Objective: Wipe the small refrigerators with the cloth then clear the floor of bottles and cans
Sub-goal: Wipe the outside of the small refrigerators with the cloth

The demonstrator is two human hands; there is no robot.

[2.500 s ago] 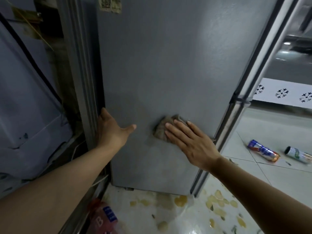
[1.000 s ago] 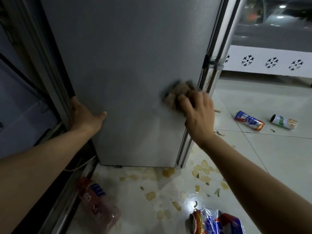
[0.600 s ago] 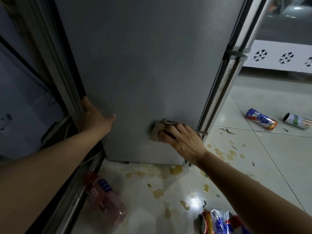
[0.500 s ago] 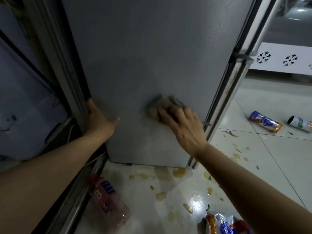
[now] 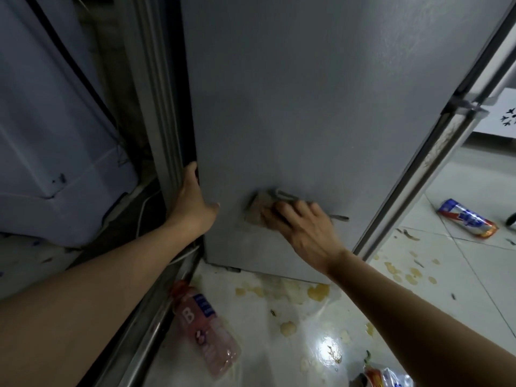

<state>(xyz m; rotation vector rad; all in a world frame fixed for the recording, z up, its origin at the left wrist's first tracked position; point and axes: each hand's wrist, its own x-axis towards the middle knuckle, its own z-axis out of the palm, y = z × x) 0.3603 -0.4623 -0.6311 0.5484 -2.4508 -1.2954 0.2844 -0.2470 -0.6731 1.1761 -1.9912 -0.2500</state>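
The grey side panel of the small refrigerator [image 5: 293, 107] fills the middle of the view. My right hand [image 5: 304, 227] presses a brownish cloth [image 5: 255, 210] flat against the lower part of that panel, with the fingers fairly straight over it. My left hand [image 5: 195, 202] holds the panel's left rear edge: the thumb lies on the panel and the fingers wrap behind the edge, out of sight. A pink plastic bottle [image 5: 203, 325] lies on the floor below my left forearm. A red and blue can [image 5: 466, 219] lies on the tiles at the right.
Yellowish spill spots [image 5: 318, 291] cover the white tiles below the refrigerator. A crumpled red and blue packet [image 5: 386, 375] sits at the bottom edge. The end of a second can [image 5: 512, 219] shows at the right border. A pale appliance [image 5: 55, 135] stands to the left, across a dark gap.
My right hand has wiped the cloth to and fro over the panel's lower part, and it now sits lower than half a second ago. My left hand now wraps the rear edge.
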